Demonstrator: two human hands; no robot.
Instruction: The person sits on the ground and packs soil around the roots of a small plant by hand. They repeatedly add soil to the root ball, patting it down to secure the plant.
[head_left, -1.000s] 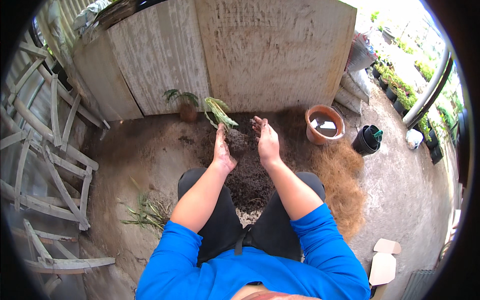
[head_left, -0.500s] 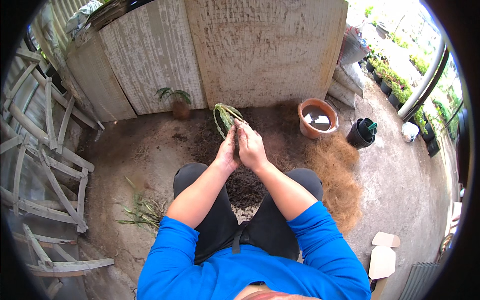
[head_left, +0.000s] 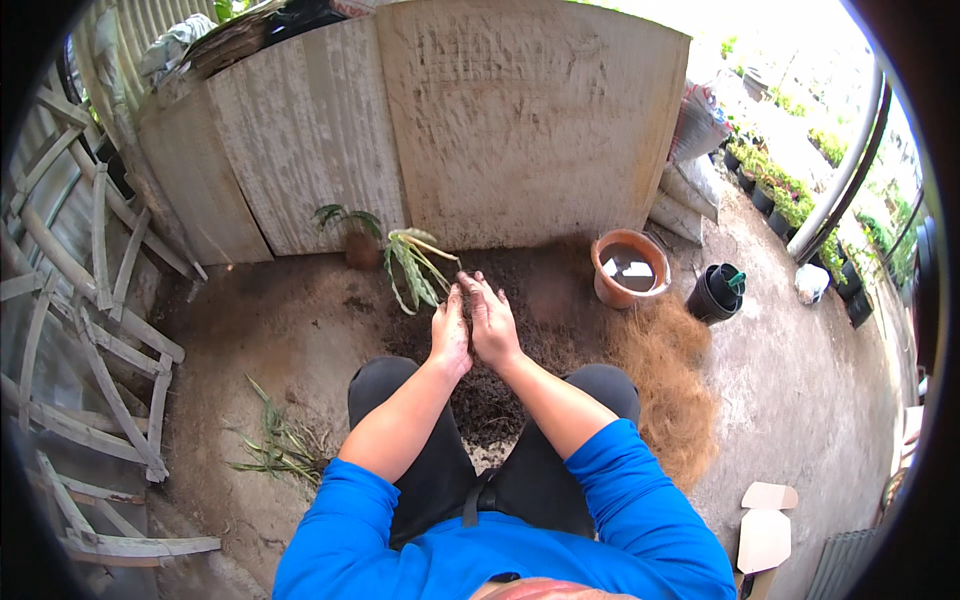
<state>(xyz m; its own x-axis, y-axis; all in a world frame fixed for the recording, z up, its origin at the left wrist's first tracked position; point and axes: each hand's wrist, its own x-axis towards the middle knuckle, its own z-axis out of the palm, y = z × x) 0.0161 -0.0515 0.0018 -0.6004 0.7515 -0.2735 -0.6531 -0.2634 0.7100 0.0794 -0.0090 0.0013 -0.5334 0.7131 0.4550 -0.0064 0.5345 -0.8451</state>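
Note:
A leafy plant (head_left: 414,262) with long, wavy-edged green leaves and pale stems tilts over to the left beyond my fingertips. My left hand (head_left: 451,335) and my right hand (head_left: 490,322), both soiled, press toward each other around its base. What lies between the palms, roots or soil, is mostly hidden. Under my wrists, between my knees, a heap of dark soil (head_left: 488,408) covers the ground.
A clay-coloured pot (head_left: 611,292) and black nursery pots (head_left: 707,305) stand to the right, near loose brown fibre (head_left: 678,390). A small potless plant (head_left: 361,248) sits by the board wall (head_left: 530,130). Cut leaves (head_left: 285,440) lie left, beside wooden frames (head_left: 125,340).
The plant has turned in my hands, its leaves now leaning further left with the stems spread apart. The whole view has shifted slightly, so the scene sits lower.

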